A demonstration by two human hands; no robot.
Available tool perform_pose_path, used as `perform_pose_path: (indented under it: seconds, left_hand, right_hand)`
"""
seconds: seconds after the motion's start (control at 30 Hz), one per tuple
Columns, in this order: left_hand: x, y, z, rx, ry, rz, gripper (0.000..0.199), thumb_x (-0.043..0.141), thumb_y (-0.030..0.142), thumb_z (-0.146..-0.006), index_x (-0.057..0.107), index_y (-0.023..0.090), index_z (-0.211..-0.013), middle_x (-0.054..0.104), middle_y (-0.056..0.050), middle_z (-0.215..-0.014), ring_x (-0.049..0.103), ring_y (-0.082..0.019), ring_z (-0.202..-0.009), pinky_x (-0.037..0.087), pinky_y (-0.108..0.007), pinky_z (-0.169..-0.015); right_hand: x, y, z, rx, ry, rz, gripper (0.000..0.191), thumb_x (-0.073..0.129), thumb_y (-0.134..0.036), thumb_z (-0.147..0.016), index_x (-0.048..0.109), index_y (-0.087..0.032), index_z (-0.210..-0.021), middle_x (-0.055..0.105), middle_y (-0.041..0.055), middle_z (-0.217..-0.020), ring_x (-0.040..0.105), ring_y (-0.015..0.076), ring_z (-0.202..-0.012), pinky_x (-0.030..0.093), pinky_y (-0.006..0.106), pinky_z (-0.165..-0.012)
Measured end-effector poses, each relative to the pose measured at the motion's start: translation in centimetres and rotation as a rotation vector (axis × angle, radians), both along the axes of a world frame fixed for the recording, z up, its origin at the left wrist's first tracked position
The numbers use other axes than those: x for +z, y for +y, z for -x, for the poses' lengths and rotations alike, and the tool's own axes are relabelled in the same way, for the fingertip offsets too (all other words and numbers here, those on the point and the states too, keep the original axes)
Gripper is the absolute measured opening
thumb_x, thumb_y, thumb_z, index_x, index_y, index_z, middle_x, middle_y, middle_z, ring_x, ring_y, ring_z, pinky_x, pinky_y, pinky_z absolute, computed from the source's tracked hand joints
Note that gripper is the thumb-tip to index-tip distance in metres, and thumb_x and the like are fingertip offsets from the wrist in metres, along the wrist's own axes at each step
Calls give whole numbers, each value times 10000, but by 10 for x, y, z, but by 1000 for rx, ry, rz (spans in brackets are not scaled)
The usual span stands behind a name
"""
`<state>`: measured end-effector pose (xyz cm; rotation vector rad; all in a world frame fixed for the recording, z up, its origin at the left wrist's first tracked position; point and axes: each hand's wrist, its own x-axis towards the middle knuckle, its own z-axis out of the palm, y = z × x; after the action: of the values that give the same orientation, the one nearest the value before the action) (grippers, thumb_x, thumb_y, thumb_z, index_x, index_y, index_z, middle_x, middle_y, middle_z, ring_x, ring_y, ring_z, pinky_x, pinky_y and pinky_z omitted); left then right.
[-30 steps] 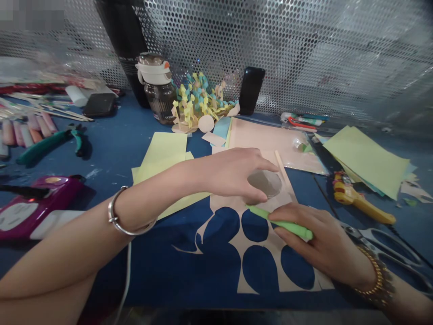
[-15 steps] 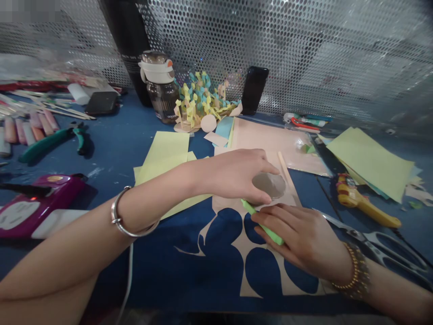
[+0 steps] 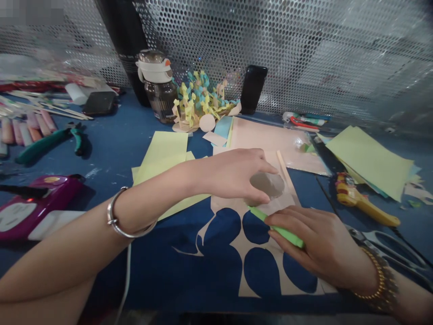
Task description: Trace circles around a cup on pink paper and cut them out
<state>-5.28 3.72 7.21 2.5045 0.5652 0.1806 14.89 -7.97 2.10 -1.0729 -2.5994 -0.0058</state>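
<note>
My left hand (image 3: 233,176) lies over the pink paper (image 3: 226,203), thumb and forefinger curved around the edge of a round, see-through greyish disc (image 3: 269,185). What its other fingers touch is hidden. In my right hand (image 3: 318,246) is a slim light-green pen-shaped tool (image 3: 286,234); whether it is a pen or a craft knife cannot be made out. Its front end lies just below my left thumb, close to the disc. Nearer me, the paper has several large rounded holes through which the blue table shows.
Yellow paper sheets (image 3: 165,153) lie left, more (image 3: 372,158) at right. Scissors (image 3: 389,243) and a yellow-handled tool (image 3: 368,203) are beside my right hand. Behind stand a bottle (image 3: 158,92), paper flowers (image 3: 199,99) and a phone (image 3: 253,89). Pliers (image 3: 50,142) and a purple power strip (image 3: 43,203) sit left.
My right hand has drawn the light-green tool to the right and slightly toward me. My left hand stays in place around the disc.
</note>
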Motion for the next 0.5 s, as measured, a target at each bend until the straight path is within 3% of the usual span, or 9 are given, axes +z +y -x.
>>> perform_pose_path:
  seconds: [0.23, 0.5]
  left_hand:
    - [-1, 0, 0, -4, 8, -19, 494, 571, 426, -783, 564, 262, -1250, 572, -55, -1152, 538, -246, -1015, 401, -311, -801]
    - [-1, 2, 0, -8, 19, -13, 549, 562, 446, -780, 535, 245, -1290, 562, -67, -1182, 537, -246, -1014, 397, -304, -801]
  right_hand:
    - [3, 2, -15, -114, 121, 211, 137, 510, -282, -901, 586, -228, -1002, 694, 33, -826, 660, 167, -688, 488, 263, -560]
    - [8, 26, -36, -295, 337, 544, 175, 541, -373, -884, 625, -232, -943, 700, 29, -822, 677, 167, -704, 542, 245, -589]
